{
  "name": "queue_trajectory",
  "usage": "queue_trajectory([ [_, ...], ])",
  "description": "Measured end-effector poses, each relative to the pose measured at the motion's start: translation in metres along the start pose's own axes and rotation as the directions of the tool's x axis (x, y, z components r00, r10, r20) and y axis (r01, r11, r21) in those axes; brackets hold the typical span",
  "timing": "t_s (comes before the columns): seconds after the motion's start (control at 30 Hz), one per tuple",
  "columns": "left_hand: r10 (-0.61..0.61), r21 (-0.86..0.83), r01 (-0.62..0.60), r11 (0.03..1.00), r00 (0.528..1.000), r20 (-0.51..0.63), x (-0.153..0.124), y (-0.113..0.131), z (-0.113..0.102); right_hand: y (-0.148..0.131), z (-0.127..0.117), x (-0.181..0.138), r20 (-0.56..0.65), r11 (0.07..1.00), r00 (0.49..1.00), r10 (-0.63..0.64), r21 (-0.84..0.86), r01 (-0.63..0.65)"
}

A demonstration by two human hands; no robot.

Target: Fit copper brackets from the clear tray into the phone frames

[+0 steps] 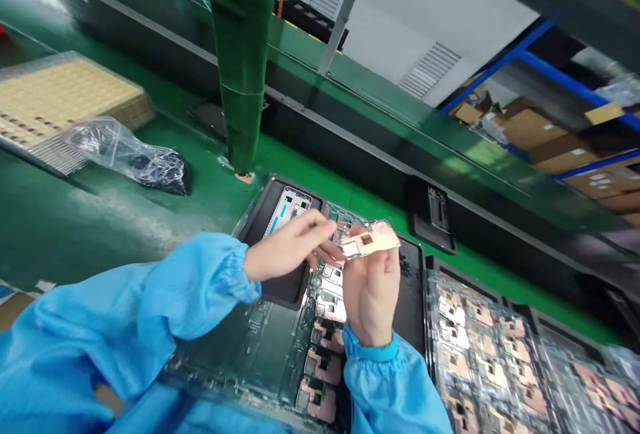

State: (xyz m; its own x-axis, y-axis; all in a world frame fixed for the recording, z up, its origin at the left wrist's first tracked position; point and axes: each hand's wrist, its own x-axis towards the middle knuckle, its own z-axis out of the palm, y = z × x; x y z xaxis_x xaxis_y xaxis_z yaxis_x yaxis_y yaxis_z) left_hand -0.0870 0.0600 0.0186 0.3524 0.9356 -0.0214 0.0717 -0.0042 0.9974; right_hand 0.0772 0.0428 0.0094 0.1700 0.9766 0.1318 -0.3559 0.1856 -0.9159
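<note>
Resting atop the right hand (371, 287), circuit board (371, 241) meets left hand (287, 247).

Both hands raised together, left hand (287, 251) fingers pinching, right hand (371, 291) palm-up, gripping

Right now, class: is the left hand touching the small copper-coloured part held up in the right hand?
Touching. The head view shows the left hand with its fingertips on the near end of the copper-coloured part, which the right hand grips from below.
</note>
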Motion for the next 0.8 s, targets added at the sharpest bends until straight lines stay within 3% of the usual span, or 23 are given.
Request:
queue_trajectory([
  [0.07, 0.127, 0.361, -0.088, 0.929, 0.988, -0.087, 0.01, -0.018, -0.026, 0.0, 0.001, 0.012, -0.043, 0.995, 0.998, 0.048, 0.085, -0.044],
  [0.13, 0.223, 0.584, -0.114, 0.804, 0.968, -0.119, 0.02, -0.038, -0.046, 0.001, 0.004, 0.024, -0.075, 0.979, 0.989, 0.129, 0.166, -0.115],
  [0.23, 0.263, 0.681, -0.146, 0.717, 0.962, -0.07, 0.029, -0.06, -0.06, 0.004, 0.009, 0.039, -0.082, 0.944, 0.969, 0.234, 0.258, -0.206],
  [0.33, 0.298, 0.735, -0.196, 0.649, 0.954, -0.009, 0.029, -0.068, -0.06, 0.009, 0.014, 0.057, -0.051, 0.954, 0.977, 0.209, 0.228, -0.192],
  [0.43, 0.337, 0.742, -0.254, 0.621, 0.941, 0.04, 0.018, -0.067, -0.062, 0.02, 0.015, 0.078, 0.024, 0.995, 0.999, 0.039, 0.09, -0.041],
  [0.53, 0.411, 0.692, -0.378, 0.615, 0.903, 0.128, -0.003, -0.068, -0.065, 0.037, 0.016, 0.096, 0.168, 0.969, 0.978, -0.123, -0.19, 0.154],
  [0.6, 0.492, 0.639, -0.478, 0.603, 0.853, 0.174, -0.017, -0.072, -0.065, 0.048, 0.019, 0.103, 0.316, 0.86, 0.937, -0.149, -0.426, 0.28],
  [0.67, 0.563, 0.619, -0.553, 0.558, 0.8, 0.208, -0.027, -0.078, -0.064, 0.056, 0.023, 0.106, 0.489, 0.68, 0.865, -0.116, -0.596, 0.428],
  [0.73, 0.593, 0.625, -0.595, 0.505, 0.765, 0.25, -0.032, -0.081, -0.062, 0.061, 0.027, 0.106, 0.615, 0.504, 0.787, -0.059, -0.662, 0.555],
  [0.8, 0.588, 0.629, -0.613, 0.479, 0.755, 0.288, -0.034, -0.082, -0.062, 0.065, 0.028, 0.105, 0.675, 0.402, 0.738, -0.004, -0.674, 0.619],
])
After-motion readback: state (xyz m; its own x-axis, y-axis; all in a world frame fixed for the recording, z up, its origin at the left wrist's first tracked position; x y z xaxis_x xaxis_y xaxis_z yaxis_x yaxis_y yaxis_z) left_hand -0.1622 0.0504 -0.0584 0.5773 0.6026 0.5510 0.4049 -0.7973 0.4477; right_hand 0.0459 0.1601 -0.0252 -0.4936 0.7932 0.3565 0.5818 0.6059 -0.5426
